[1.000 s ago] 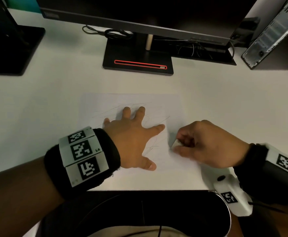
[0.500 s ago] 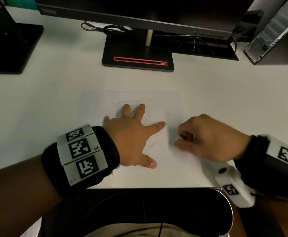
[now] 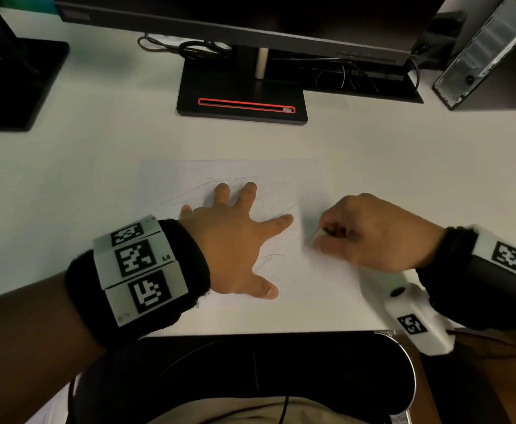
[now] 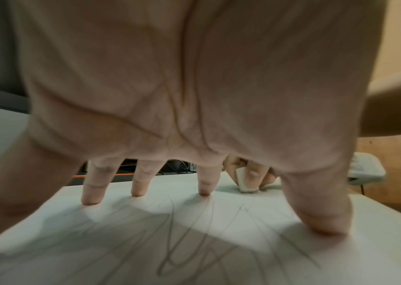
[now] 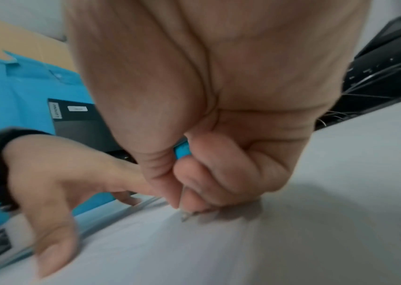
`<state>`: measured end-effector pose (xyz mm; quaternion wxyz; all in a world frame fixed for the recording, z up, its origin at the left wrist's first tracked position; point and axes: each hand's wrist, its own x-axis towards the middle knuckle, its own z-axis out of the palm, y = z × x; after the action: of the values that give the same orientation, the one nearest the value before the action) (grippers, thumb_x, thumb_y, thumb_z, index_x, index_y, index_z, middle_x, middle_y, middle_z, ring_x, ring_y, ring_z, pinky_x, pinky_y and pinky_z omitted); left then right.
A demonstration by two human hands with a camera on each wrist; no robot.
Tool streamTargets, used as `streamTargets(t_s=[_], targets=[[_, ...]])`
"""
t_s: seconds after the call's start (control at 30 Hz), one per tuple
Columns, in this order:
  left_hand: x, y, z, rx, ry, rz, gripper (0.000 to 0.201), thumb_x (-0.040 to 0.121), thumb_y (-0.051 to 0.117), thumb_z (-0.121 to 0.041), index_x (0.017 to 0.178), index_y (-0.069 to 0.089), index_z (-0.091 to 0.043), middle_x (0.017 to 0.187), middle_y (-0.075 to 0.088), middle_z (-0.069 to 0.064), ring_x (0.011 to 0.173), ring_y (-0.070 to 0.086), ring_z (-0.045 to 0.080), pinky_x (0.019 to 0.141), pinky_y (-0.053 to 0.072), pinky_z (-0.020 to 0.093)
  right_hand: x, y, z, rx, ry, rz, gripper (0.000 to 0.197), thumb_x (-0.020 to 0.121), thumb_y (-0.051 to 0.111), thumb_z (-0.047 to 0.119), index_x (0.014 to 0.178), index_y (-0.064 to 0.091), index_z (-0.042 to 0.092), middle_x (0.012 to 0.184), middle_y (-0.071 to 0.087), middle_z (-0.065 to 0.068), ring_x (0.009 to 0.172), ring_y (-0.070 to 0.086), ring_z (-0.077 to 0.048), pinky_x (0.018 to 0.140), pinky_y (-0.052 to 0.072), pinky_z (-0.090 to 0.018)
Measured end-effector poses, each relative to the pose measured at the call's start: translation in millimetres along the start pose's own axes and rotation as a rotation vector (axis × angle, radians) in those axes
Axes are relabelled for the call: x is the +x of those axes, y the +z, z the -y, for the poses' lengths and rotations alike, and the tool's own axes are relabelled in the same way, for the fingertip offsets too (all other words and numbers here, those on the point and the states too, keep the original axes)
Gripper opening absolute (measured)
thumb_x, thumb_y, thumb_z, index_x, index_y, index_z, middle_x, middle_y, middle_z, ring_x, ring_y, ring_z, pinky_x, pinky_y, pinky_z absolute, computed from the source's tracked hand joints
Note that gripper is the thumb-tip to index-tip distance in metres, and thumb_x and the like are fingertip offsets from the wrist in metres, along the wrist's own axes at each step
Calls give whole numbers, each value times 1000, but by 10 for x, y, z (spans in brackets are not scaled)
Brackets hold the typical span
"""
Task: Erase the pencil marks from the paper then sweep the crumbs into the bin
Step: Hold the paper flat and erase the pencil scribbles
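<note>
A white sheet of paper (image 3: 189, 172) with grey pencil scribbles (image 4: 184, 241) lies on the white desk. My left hand (image 3: 235, 240) is spread flat on the sheet, its fingertips (image 4: 92, 198) pressing it down. My right hand (image 3: 373, 231) is curled at the sheet's right part and pinches a white eraser (image 4: 245, 181), whose lower end touches the paper. In the right wrist view the eraser's tip (image 5: 185, 215) barely shows under the curled fingers, blurred. No bin can be picked out with certainty.
A monitor stand (image 3: 241, 96) with a red-edged slot sits beyond the paper, with cables (image 3: 189, 48) behind it. A second dark stand (image 3: 14, 81) is at far left, a computer case (image 3: 489, 50) at far right. The desk's front edge (image 3: 250, 332) lies just below my hands.
My right hand with the eraser has slid a little away from me and rightward along the sheet's right part. My left hand stays spread in the same spot.
</note>
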<state>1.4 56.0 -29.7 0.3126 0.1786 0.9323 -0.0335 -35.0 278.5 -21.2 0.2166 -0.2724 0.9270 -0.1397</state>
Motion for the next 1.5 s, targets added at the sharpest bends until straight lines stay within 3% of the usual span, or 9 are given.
streamTargets(t_s=[0.13,0.27,0.57,0.7,0.83,0.97,1.1,1.4,1.5], targets=[[6,-1,2,-7,-2,8,105,74,53,-87,147,-18,-59,161,-26,2,149,-13,40,109,30,69,-109,114,83,22,-64,95,40,92,64,35,63,50,9,54,47,-1,50,39,-11,52,38,-24],[6,7,-1,0,-8,9,105,73,52,-87,147,-18,-59,161,-27,3,149,-14,40,110,30,69,-119,29,-35,31,44,44,40,91,63,37,65,52,8,61,57,-8,50,41,-9,56,44,-35],[0,-1,-3,-8,-15,17,106,73,52,-87,147,-18,-59,161,-27,2,149,-15,40,110,29,69,-191,77,27,43,4,85,41,91,64,32,61,47,9,53,46,-2,49,40,-11,52,39,-28],[0,-1,-2,-7,-13,13,105,73,52,-87,147,-18,-60,161,-28,2,149,-15,39,111,30,68,-182,93,47,74,28,103,41,92,64,33,66,51,5,62,57,-12,50,41,-9,56,44,-36],[-6,2,5,-17,-8,13,106,73,53,-87,147,-18,-60,161,-27,2,149,-15,39,111,28,69,-184,112,86,73,22,106,40,91,64,33,63,50,7,56,52,-6,48,40,-9,52,40,-28],[-5,4,-1,-4,-10,5,105,73,52,-87,147,-18,-59,161,-27,2,149,-14,39,111,29,68,-165,64,33,90,54,95,41,92,64,33,65,51,5,62,58,-12,49,41,-10,55,44,-36],[0,6,3,-10,-8,7,106,73,52,-87,147,-18,-59,161,-27,2,149,-13,40,110,29,69,-185,120,118,74,5,131,40,91,64,33,62,49,9,59,55,-8,49,41,-10,54,42,-30],[14,10,3,-19,-9,-1,105,73,53,-87,146,-18,-60,161,-27,1,149,-13,39,110,29,69,-149,123,174,73,14,179,39,91,63,33,67,53,5,64,59,-11,50,43,-9,58,47,-36],[10,18,-1,-7,-14,-4,105,73,51,-88,147,-18,-59,161,-27,1,150,-12,39,110,30,69,-94,34,79,86,87,91,38,91,63,33,69,55,3,65,59,-13,52,42,-11,60,47,-40]])
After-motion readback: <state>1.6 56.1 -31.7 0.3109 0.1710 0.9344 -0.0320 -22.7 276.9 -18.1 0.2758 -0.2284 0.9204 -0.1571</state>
